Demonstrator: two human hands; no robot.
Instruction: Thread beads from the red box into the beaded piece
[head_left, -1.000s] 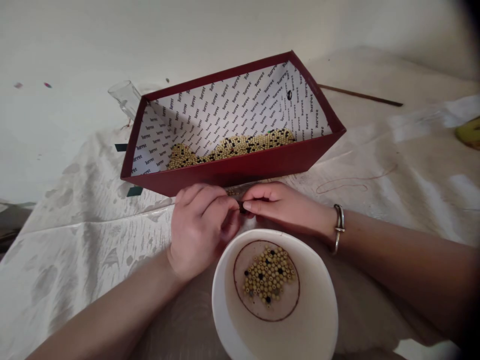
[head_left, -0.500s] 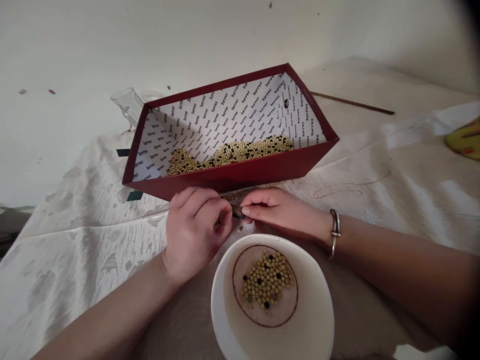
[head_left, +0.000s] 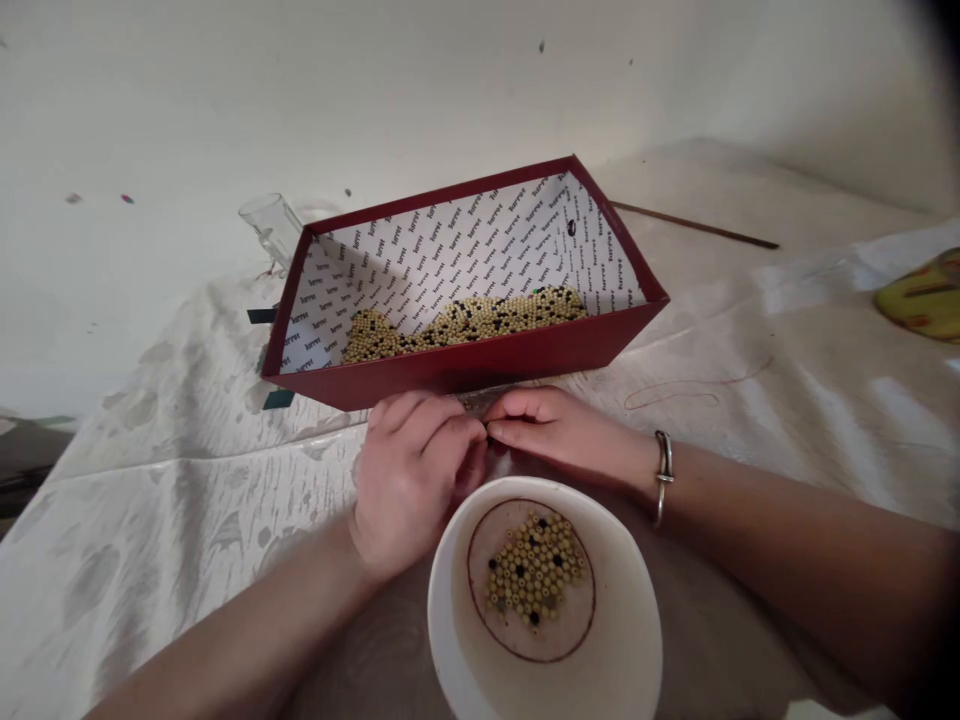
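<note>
My left hand (head_left: 411, 475) and my right hand (head_left: 559, 430) meet fingertip to fingertip just behind a white bowl (head_left: 450, 600) that holds several yellow and black beads (head_left: 534, 572). Both hands are closed in a pinch on something small and dark that I cannot make out. A metal bangle (head_left: 661, 476) is on my right wrist. Right behind the hands stands a red box (head_left: 480, 365) with a printed white lining; a heap of yellow and black beads (head_left: 465, 320) lies along its near wall.
A pale patterned cloth (head_left: 172, 500) covers the surface. A thin reddish thread (head_left: 690, 392) lies to the right of the box. A clear glass (head_left: 274, 228) stands behind the box's left corner, a thin stick (head_left: 694, 226) behind its right, a yellow-green object (head_left: 922, 300) at far right.
The hands' fingertips have closed together; half a second ago there was a small gap with a dark bit between them. The view has shifted slightly, so everything sits a little lower and to the right.
</note>
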